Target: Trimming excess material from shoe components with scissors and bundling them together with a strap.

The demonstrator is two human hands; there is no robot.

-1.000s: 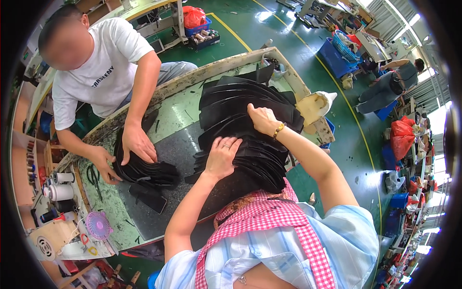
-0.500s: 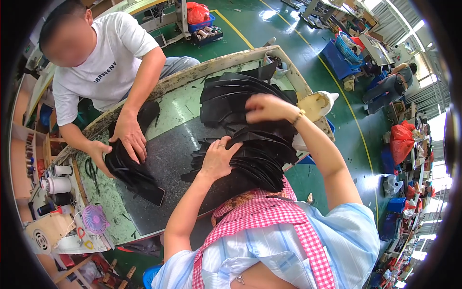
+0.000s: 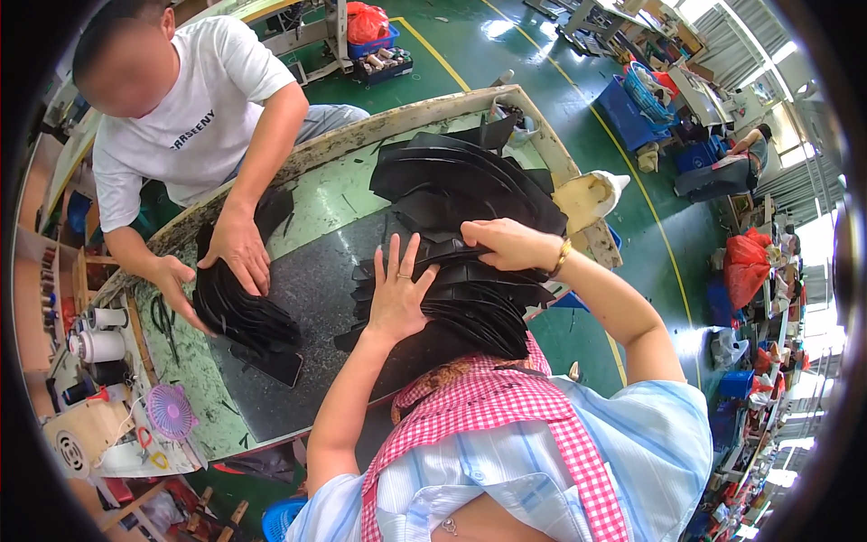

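We are laying our left hand (image 3: pixel 397 303) over the near pile of thin black pieces (image 3: pixel 483 312), its fingers stretched out, spread and released. We are bending the fingers of our right hand (image 3: pixel 519 244) against the pieces just to the right, between the near pile and the far pile (image 3: pixel 452 172); we cannot tell whether they are pinching one. Both piles are lying in front of us on the table (image 3: pixel 343 202), the near one reaching over a dark board (image 3: pixel 321 271) and close to our checked apron (image 3: pixel 492 397). Across at the left, a co-worker (image 3: pixel 190 117) is cupping both hands (image 3: pixel 237 248) around a smaller black pile (image 3: pixel 239 307). Near it, scissors (image 3: pixel 163 318) are lying, and white spools (image 3: pixel 104 348) and a purple fan (image 3: pixel 172 411) are sitting toward the left end.
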